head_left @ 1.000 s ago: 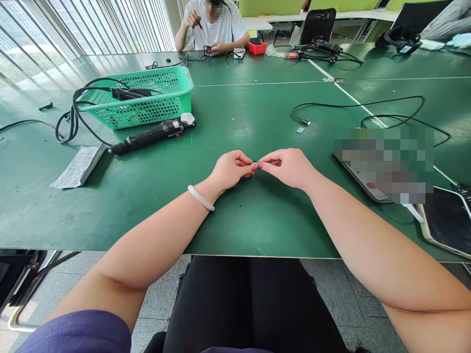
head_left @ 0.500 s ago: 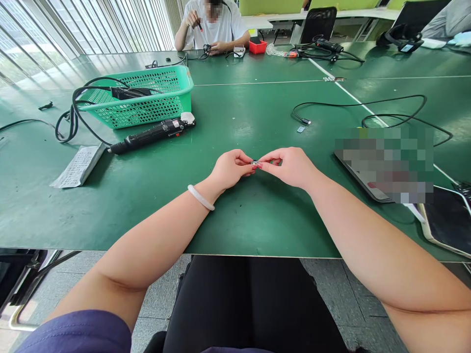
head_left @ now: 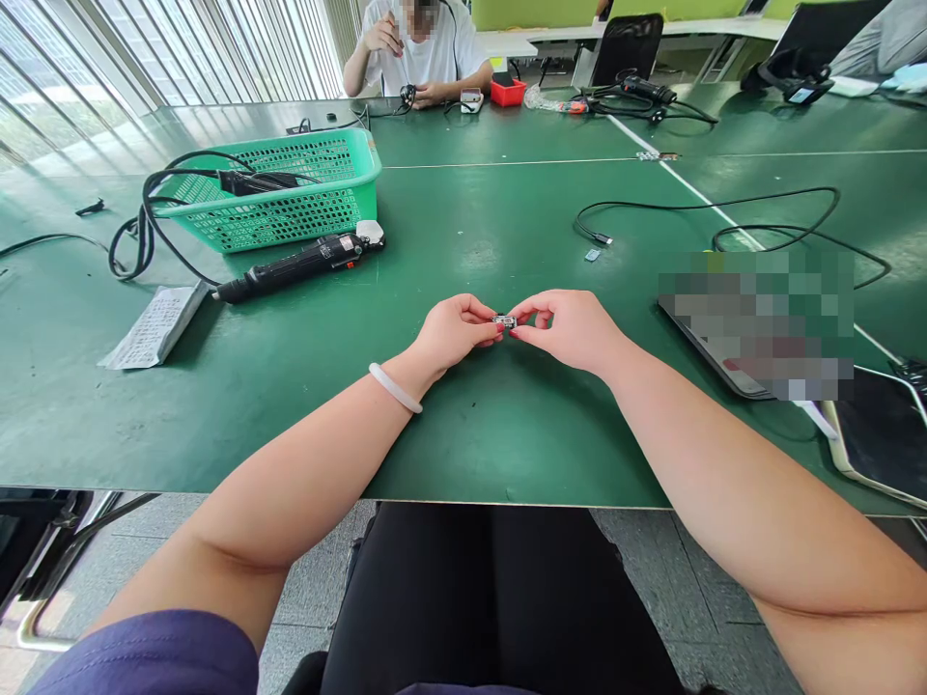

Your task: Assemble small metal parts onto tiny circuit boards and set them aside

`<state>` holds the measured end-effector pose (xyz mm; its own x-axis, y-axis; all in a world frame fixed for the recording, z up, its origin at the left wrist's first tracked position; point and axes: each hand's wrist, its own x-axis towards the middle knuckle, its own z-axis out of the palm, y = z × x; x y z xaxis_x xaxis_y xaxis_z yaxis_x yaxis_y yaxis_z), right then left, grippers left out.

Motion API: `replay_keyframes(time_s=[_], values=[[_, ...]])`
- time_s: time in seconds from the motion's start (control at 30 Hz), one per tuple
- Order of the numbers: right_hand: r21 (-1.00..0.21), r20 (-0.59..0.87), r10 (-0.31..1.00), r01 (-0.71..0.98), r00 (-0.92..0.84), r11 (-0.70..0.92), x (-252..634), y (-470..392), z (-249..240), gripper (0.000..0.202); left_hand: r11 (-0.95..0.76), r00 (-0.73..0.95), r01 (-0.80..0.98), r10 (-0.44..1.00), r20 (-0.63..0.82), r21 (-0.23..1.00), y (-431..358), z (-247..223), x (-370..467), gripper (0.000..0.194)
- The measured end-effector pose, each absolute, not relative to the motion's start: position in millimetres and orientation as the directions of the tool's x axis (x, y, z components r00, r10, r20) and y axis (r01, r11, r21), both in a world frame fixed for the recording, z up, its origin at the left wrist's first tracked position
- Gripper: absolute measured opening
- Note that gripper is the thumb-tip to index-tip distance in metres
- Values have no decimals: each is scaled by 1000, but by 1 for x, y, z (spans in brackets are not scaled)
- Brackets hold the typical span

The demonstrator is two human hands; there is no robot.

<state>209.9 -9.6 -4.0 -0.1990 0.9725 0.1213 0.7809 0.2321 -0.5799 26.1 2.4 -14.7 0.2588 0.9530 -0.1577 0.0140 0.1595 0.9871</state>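
Between my two hands, just above the green table [head_left: 521, 425], is a small silvery and dark part [head_left: 505, 321], too small to name. My left hand [head_left: 458, 333] pinches its left end between thumb and fingers. From the other side, the thumb and fingertips of my right hand [head_left: 566, 326] close on its right end. My fingers partly cover the part. A tiny pale blue piece [head_left: 592, 255] lies on the table beyond my right hand, near a cable plug [head_left: 603, 238].
A teal basket [head_left: 290, 227] with cables stands at the left. In front of it lies a black electric screwdriver [head_left: 300, 265] beside a paper-wrapped packet [head_left: 155, 328]. A partly blurred dark device [head_left: 714, 347] and a phone-like slab [head_left: 880, 434] lie right. A person [head_left: 420, 58] sits opposite.
The small part now shows more of its surface between my fingertips. My right fingertips have shifted slightly. Across the table, the other person's raised hand has moved a little.
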Motion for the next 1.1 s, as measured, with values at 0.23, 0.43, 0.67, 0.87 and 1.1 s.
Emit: replay_keyframes(time_s=[0.23,0.43,0.67,0.87,1.1], values=[[-570,140,969,785,-201,245,210,-9,-5,21,169,261,14,951,-167,986,2,-14,26,21],[-560,131,970,793,-204,242,208,-10,-4,21,183,258,10,949,-179,983,2,-13,27,22],[-541,148,964,797,-223,268,208,-9,-5,20,181,250,20,952,-180,983,2,-13,27,19],[-535,160,963,801,-219,271,207,-9,-6,20,182,244,22,953,-181,983,2,-14,27,18],[-541,175,960,793,-218,279,206,-9,-7,21,192,236,14,953,-190,981,2,-13,28,20]])
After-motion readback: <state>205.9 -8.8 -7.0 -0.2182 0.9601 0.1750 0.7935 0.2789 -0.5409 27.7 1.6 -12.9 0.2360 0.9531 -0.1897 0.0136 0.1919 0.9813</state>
